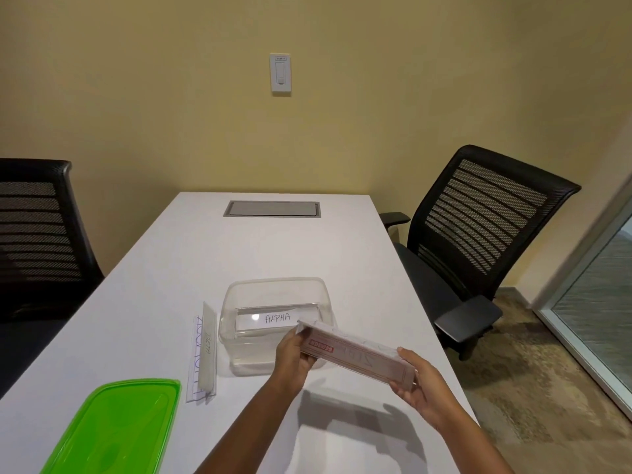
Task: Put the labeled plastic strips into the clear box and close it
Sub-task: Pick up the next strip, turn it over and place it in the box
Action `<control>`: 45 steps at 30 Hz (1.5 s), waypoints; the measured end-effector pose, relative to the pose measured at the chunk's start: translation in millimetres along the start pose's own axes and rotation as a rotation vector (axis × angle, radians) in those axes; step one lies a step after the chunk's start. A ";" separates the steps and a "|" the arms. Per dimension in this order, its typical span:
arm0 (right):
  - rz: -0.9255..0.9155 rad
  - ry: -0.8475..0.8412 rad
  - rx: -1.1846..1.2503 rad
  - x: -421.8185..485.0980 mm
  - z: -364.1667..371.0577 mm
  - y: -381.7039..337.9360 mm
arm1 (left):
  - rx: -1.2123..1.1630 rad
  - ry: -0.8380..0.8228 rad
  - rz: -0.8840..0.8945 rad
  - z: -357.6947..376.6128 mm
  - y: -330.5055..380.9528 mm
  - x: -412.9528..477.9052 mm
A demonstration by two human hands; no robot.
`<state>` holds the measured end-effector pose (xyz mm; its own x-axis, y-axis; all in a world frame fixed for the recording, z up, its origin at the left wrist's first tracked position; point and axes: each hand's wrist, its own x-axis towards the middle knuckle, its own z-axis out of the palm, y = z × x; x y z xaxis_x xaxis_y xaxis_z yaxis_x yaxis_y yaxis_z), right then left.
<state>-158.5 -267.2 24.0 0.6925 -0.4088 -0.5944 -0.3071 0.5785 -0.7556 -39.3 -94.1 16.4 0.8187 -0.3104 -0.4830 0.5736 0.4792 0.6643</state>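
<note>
Both forearms reach in from the near table edge; left hand (pixel 294 354) and right hand (pixel 419 388) each pinch a strip (pixel 355 354) end, raised.

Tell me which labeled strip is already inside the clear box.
The ALPHA strip is in the clear box. Another is held by both hands; the rest lie on the table beside it.

Green lid (pixel 113 427), clear box (pixel 277 323), white table (pixel 191 254), black mesh chairs (pixel 485 227), yellow wall (pixel 171 97)
</note>
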 end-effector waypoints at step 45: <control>-0.760 0.194 -0.823 -13.0 41.1 -61.6 | 0.982 -0.830 -0.360 33.9 69.3 -31.5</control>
<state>-121.7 -268.5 89.6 0.7920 -0.5993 0.1168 -0.2355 -0.4763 -0.8471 -24.5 -78.9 97.0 0.1907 -0.8659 -0.4624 0.2527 -0.4118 0.8755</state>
